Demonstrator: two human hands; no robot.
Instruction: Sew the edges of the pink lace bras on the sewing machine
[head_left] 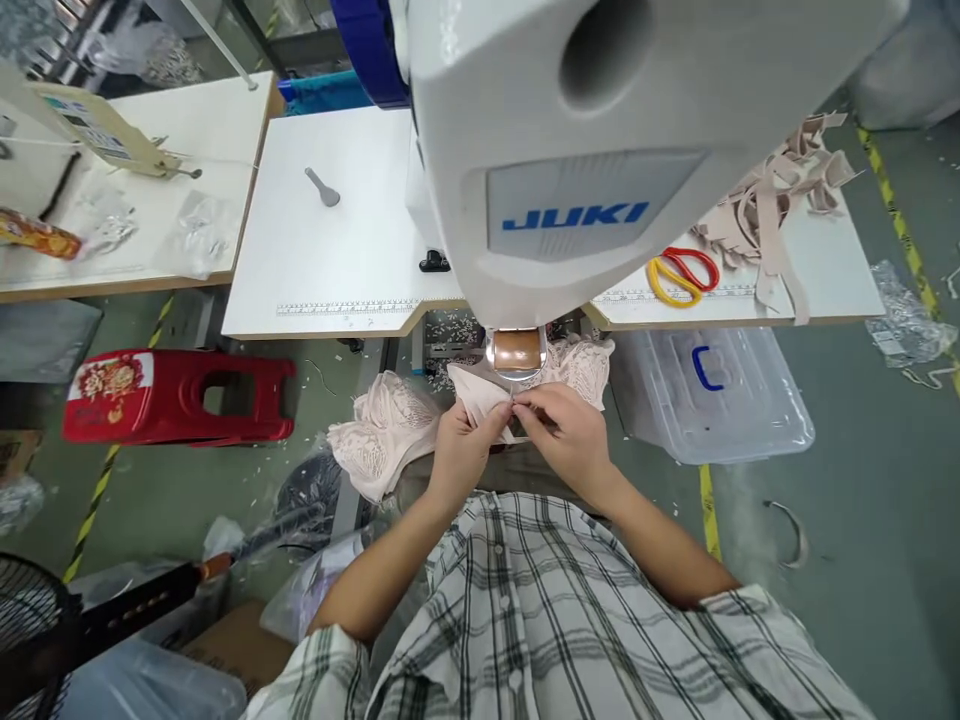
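Observation:
A pale pink lace bra [386,425] hangs at the front of the white JUKI sewing machine [570,215], partly over my lap. My left hand [469,445] pinches part of its fabric just below the machine's head. Close beside it, my right hand [566,430] has thumb and fingers pressed together on the same fabric edge. My fingertips almost meet under the needle area. Another lace part of the bra [581,370] lies behind my right hand. What exactly sits between the fingertips is too small to make out.
Scissors with red and yellow handles [682,277] and a heap of beige straps [780,215] lie on the table's right side. A lidded plastic box [720,395] stands below. Left are a red stool [180,395], a grey tool [322,188] and a fan [37,630].

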